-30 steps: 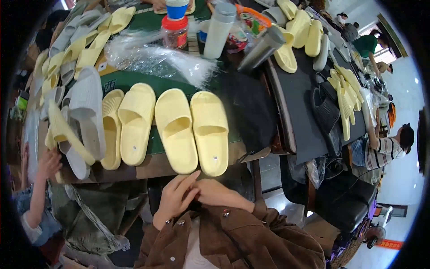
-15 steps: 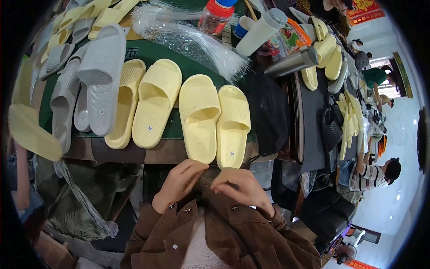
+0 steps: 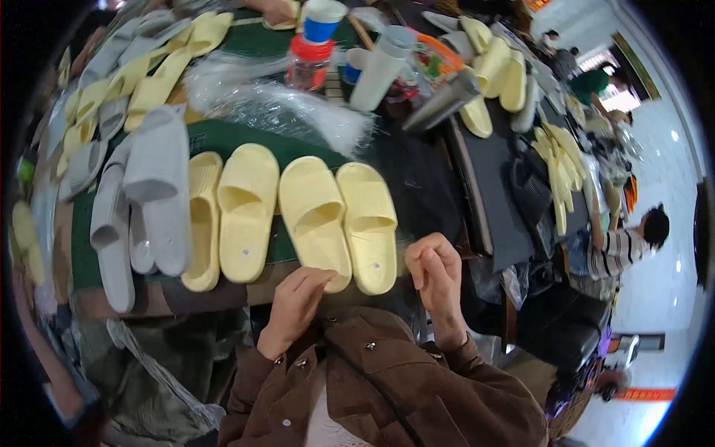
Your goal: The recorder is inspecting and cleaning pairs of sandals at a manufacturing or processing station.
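Note:
Two pale yellow slide slippers, a left one point(image 3: 316, 216) and a right one point(image 3: 369, 231), stand side by side at the table's front edge, toes away from me. My left hand point(image 3: 296, 307) is closed in a pinch by the heel of the left slipper. To the right of the pair, my right hand point(image 3: 438, 279) is raised with its fingers pinched together. What either pinch holds is too thin or hidden to make out. Another yellow slipper pair point(image 3: 248, 216) stands just left, with grey slippers point(image 3: 158, 194) beyond it.
A bundle of clear plastic strands point(image 3: 275, 104) lies behind the slippers. Near it stand a red-lidded jar point(image 3: 309, 63), a pale bottle point(image 3: 383, 67) and a steel flask point(image 3: 443, 100). More slippers point(image 3: 495, 67) lie on the right-hand table. People work at the left and right.
My right hand has moved away from my left, rightward and up beside the slipper. The view has shifted, so the table sits lower in it. The blurred yellow slipper at far left has moved away.

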The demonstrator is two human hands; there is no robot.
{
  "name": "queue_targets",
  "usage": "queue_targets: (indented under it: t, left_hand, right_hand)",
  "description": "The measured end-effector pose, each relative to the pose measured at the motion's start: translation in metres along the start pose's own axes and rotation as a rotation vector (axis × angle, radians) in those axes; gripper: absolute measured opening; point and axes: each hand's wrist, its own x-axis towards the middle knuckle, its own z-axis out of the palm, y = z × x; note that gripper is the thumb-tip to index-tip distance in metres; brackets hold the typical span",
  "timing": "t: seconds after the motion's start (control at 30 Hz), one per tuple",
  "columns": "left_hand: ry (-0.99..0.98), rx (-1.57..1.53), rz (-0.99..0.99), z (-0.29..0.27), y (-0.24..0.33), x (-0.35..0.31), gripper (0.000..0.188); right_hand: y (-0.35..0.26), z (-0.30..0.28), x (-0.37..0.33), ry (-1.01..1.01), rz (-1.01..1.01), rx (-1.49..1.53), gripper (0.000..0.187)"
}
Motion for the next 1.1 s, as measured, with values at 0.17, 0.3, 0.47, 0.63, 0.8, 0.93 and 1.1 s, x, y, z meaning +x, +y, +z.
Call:
queue_targets:
  t: [0.17, 0.3, 0.47, 0.63, 0.8, 0.93, 1.1]
  left_hand:
    - [0.039, 0.006, -0.101, 0.014, 0.01, 0.003, 0.015]
    - [0.003, 0.057, -0.148, 0.026, 0.016, 0.007, 0.017]
    - [0.045, 0.15, -0.22, 0.035, 0.018, 0.011, 0.019]
    - [0.033, 0.324, -0.191, 0.045, 0.02, 0.025, 0.029]
    - [-0.011, 0.403, -0.235, 0.051, 0.014, 0.033, 0.038]
    - [-0.033, 0.499, -0.213, 0.057, 0.008, 0.041, 0.045]
    - [-0.097, 0.6, -0.19, 0.063, -0.005, 0.047, 0.046]
  right_hand:
    - [-0.002, -0.029, -0.001, 0.127, -0.061, 0.109, 0.018]
    - [-0.017, -0.07, -0.012, 0.327, -0.184, 0.073, 0.017]
    - [-0.042, -0.157, -0.027, 0.804, -0.512, 0.112, 0.015]
    - [-0.054, -0.27, -0.03, 1.009, -0.401, -0.621, 0.022]
    - [-0.029, -0.341, -0.001, 0.972, -0.161, -1.649, 0.033]
    - [-0.017, -0.379, 0.036, 0.911, 0.082, -1.729, 0.048]
    - [-0.022, -0.402, 0.063, 0.668, -0.003, -1.71, 0.053]
